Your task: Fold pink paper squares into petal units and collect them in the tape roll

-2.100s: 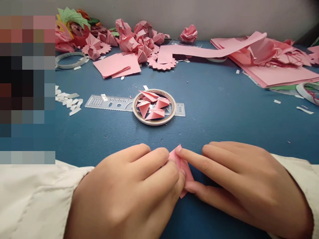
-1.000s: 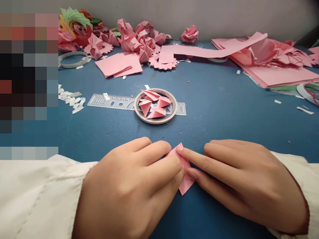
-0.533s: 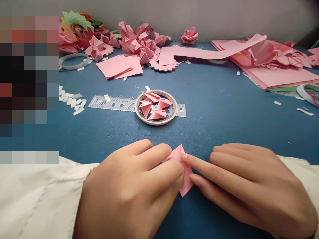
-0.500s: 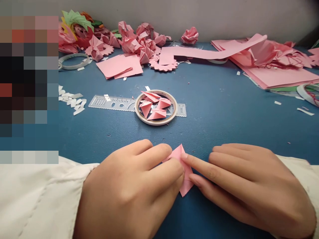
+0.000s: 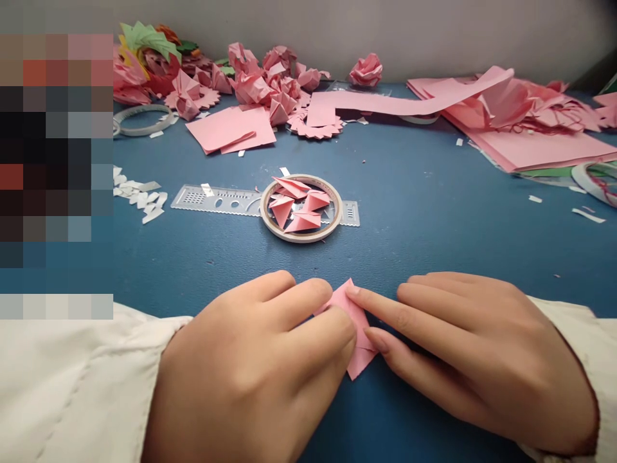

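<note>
A small folded piece of pink paper (image 5: 360, 325) lies on the blue tabletop between my hands, its pointed top facing away from me. My left hand (image 5: 250, 360) is curled over the paper's left side and holds it down, hiding part of it. From the right, my right hand (image 5: 486, 354) presses its index fingertip near the top point, with the thumb at the right edge. Beyond them, a roll of double-sided tape (image 5: 266, 222) rests on a clear stencil ruler (image 5: 216, 200). Several folded pink pieces (image 5: 303, 220) sit inside the roll's ring.
Along the back lie crumpled pink paper shapes (image 5: 255, 83), a folded pink sheet (image 5: 231, 128), a long pink strip (image 5: 385, 103) and stacked pink sheets (image 5: 554, 151). White scraps (image 5: 142, 196) are at the left. Another tape roll (image 5: 590, 180) is at the right edge.
My right index fingertip has slid slightly up and left toward the paper's top point, and the right hand has shifted a little left. The left hand stays in place.
</note>
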A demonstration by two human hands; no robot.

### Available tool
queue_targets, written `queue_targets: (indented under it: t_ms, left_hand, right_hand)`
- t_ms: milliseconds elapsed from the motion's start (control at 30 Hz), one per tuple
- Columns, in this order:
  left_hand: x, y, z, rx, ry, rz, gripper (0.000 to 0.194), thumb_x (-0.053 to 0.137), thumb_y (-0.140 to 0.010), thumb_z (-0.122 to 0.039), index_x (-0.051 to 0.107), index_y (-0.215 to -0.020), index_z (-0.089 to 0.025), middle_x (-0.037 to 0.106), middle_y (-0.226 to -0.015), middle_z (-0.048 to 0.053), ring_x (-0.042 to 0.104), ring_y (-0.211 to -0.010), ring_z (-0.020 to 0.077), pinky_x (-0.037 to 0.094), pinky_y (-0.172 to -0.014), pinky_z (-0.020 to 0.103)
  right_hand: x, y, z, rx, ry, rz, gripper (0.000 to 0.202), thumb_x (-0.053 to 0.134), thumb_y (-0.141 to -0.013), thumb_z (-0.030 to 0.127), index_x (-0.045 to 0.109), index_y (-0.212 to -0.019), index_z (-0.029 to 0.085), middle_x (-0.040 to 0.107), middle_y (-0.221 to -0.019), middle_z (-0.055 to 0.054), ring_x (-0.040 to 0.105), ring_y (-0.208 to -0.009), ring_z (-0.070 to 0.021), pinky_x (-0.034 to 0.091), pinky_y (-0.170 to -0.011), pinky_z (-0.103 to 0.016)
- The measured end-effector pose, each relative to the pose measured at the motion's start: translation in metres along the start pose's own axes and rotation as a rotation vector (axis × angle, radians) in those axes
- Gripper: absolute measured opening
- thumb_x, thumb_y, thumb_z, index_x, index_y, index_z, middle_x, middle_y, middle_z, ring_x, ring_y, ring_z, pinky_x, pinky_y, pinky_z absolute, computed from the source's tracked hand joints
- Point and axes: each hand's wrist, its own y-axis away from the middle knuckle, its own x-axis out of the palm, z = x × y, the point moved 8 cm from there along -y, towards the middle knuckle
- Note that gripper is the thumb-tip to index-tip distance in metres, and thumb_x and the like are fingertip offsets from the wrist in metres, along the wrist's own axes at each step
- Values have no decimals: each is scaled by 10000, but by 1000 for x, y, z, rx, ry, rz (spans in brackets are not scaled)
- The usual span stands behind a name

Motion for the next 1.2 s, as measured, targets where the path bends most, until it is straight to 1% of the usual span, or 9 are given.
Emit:
queue_targets:
  t_ms: [167, 367, 533, 633, 800, 900, 1000, 1133, 1200]
  left_hand:
    - [1, 7, -2, -9, -24, 19, 492, 458, -1190, -6, 704, -817, -213, 842, -930, 33, 748, -801, 209, 605, -746, 388]
    - [13, 15, 0, -104, -83, 44, 232, 677, -1181, -412, 820, -1091, -253, 792, -1038, 83, 729, -939, 271, 669, -854, 385]
    - [21, 14, 0, -107, -86, 35, 289, 671, -1156, -501, 816, -1142, -252, 777, -1060, 107, 731, -995, 297, 697, -887, 417]
    - [23, 13, 0, -103, -84, 37, 303, 671, -1148, -519, 812, -1133, -252, 773, -1053, 110, 731, -1000, 301, 701, -884, 419]
    - [23, 11, 0, -98, -84, 39, 310, 673, -1144, -528, 810, -1128, -250, 770, -1039, 111, 730, -991, 303, 699, -873, 420]
    - [21, 11, -1, -101, -86, 38, 310, 674, -1144, -526, 812, -1138, -249, 771, -1035, 112, 730, -986, 304, 698, -868, 420]
    - [17, 12, 0, -108, -85, 38, 282, 683, -1147, -494, 817, -1151, -246, 777, -1034, 109, 733, -979, 302, 693, -864, 418]
    - [8, 13, 2, -86, -57, 39, 187, 666, -1161, -299, 822, -1076, -240, 791, -1001, 79, 736, -923, 267, 669, -824, 387]
    - [5, 13, 0, -35, -25, 48, 314, 585, -1157, -133, 794, -942, -223, 807, -977, 61, 734, -871, 235, 642, -765, 373]
  right_hand:
    - [-3, -4, -2, -39, 20, 67, 284, 434, -1285, 218, 672, -1411, 128, 702, -830, 21, 616, -679, -165, 481, -626, -350]
    - [-5, -3, -9, -47, -8, 119, 288, 551, -1235, 192, 704, -1466, 112, 723, -839, 17, 669, -671, -160, 520, -635, -337]
    - [-5, -3, -9, -16, 23, 51, 279, 506, -1229, 160, 684, -1442, 138, 671, -792, 39, 598, -621, -163, 462, -581, -355]
    - [1, -3, -5, -47, 31, 79, 281, 515, -1228, 168, 672, -1459, 130, 682, -799, 33, 604, -634, -169, 475, -593, -361]
    - [-1, 3, -5, -38, 32, 7, 259, 569, -1202, 181, 685, -1431, 140, 673, -781, 33, 583, -623, -179, 453, -593, -379]
    - [4, 12, -6, -15, 56, 70, 337, 681, -1165, 345, 761, -1455, 194, 696, -814, -7, 638, -676, -192, 502, -609, -351]
    - [5, 20, -8, -1, 89, 98, 435, 692, -1150, 548, 819, -1425, 237, 698, -840, -50, 666, -744, -221, 557, -643, -346]
    - [4, 25, -9, -7, 87, 82, 476, 665, -1150, 624, 839, -1376, 243, 683, -845, -64, 655, -765, -233, 569, -650, -354]
    - [5, 26, -9, -7, 87, 81, 474, 666, -1147, 635, 845, -1353, 247, 680, -849, -67, 652, -769, -236, 571, -650, -358]
